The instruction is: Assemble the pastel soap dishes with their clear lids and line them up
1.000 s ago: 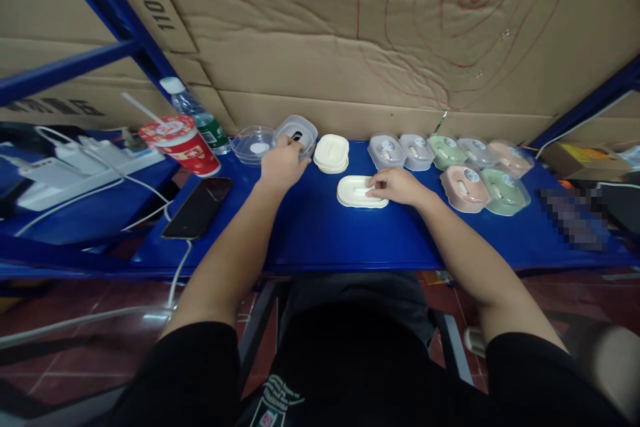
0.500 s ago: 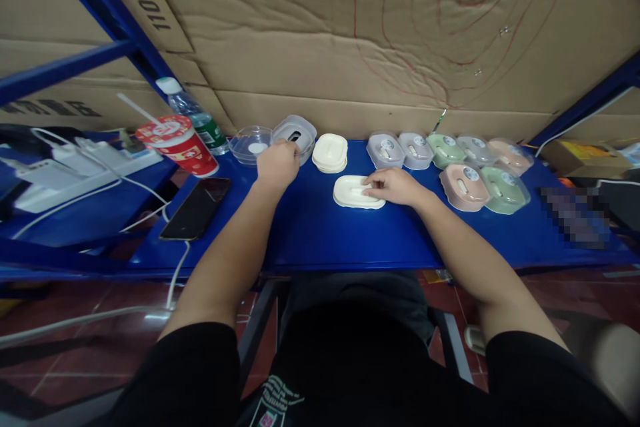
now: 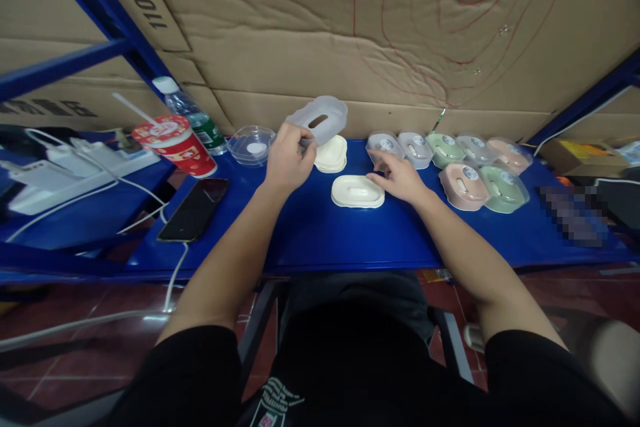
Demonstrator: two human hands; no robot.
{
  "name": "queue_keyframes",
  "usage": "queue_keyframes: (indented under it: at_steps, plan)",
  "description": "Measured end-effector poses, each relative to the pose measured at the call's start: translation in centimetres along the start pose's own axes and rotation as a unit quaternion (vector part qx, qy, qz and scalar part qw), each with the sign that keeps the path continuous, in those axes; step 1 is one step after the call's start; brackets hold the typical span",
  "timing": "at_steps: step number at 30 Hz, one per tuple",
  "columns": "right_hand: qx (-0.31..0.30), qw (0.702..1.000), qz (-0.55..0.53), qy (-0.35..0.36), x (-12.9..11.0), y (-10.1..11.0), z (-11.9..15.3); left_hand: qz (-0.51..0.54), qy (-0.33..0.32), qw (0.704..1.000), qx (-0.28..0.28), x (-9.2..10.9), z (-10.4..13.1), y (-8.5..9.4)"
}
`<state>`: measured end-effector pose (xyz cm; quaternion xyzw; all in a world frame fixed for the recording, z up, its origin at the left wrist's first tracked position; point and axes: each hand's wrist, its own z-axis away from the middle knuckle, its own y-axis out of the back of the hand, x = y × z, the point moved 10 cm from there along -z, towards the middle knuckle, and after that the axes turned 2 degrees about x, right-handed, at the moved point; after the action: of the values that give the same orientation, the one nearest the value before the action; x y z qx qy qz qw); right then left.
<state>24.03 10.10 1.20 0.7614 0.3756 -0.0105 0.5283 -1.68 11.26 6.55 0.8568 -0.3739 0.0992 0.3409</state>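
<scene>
My left hand (image 3: 291, 159) is closed on the edge of a pale grey plastic cover (image 3: 334, 121) with an oval slot, held tilted above the table. Partly behind it lies a stack of cream pieces (image 3: 332, 155). On the table in front is a cream oblong plastic piece (image 3: 356, 191) with a long recess in its middle. My right hand (image 3: 398, 177) is at the right end of that piece, thumb and fingers apart, holding nothing. Left of my left hand sits a clear plastic cover (image 3: 251, 145) with a white round spot.
Several lidded boxes in grey, green and pink (image 3: 464, 187) stand on the right of the blue table (image 3: 320, 240). On the left are a red paper cup (image 3: 183, 150) with a straw, a water bottle (image 3: 197, 117), a phone (image 3: 194, 209) and a power strip (image 3: 115, 167). Cardboard (image 3: 280, 33) walls the back.
My left hand has lifted the grey cover off the table and moved it right, tilting it. My right hand has let go of the cream oblong piece, its fingers rising slightly.
</scene>
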Motion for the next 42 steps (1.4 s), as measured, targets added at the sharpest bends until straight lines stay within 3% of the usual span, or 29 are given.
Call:
queue_keyframes:
  at_steps: [2, 8, 12, 15, 17, 21, 27, 35, 42]
  plan:
    - [0.051, 0.998, 0.007, -0.025, 0.7, 1.1, 0.0, 0.08, -0.017, 0.996, -0.017, 1.2, 0.3, -0.7]
    - [0.139, 0.988, 0.063, -0.013, 0.7, 3.0, 0.3, 0.287, 0.007, 0.942, -0.176, 3.2, 1.7, -4.3]
    - [0.154, 0.984, 0.084, -0.017, 0.1, 3.5, 0.6, 0.276, 0.004, 0.949, -0.152, 3.4, 1.7, -3.9]
    - [0.128, 0.988, 0.081, -0.039, -0.2, 3.4, 0.6, 0.18, -0.044, 0.976, -0.116, 4.4, 1.7, -2.6]
    - [0.102, 0.989, 0.085, -0.059, -0.3, 3.1, 0.5, 0.11, -0.063, 0.984, -0.123, 5.0, 1.9, -2.5]
    - [0.004, 0.989, 0.11, -0.102, 0.2, 1.9, 0.2, 0.001, -0.02, 0.978, -0.207, 4.5, 2.5, -4.1]
    - [-0.127, 0.976, 0.129, -0.123, 0.7, -0.3, 0.4, -0.154, 0.05, 0.921, -0.355, 2.9, 4.1, -6.5]
    - [-0.187, 0.959, 0.152, -0.147, 2.1, -1.7, 0.8, -0.195, 0.052, 0.882, -0.427, 2.4, 5.8, -8.7]
    - [-0.219, 0.945, 0.144, -0.193, 3.2, -2.3, 1.2, -0.186, 0.069, 0.875, -0.441, 1.8, 6.2, -9.3]
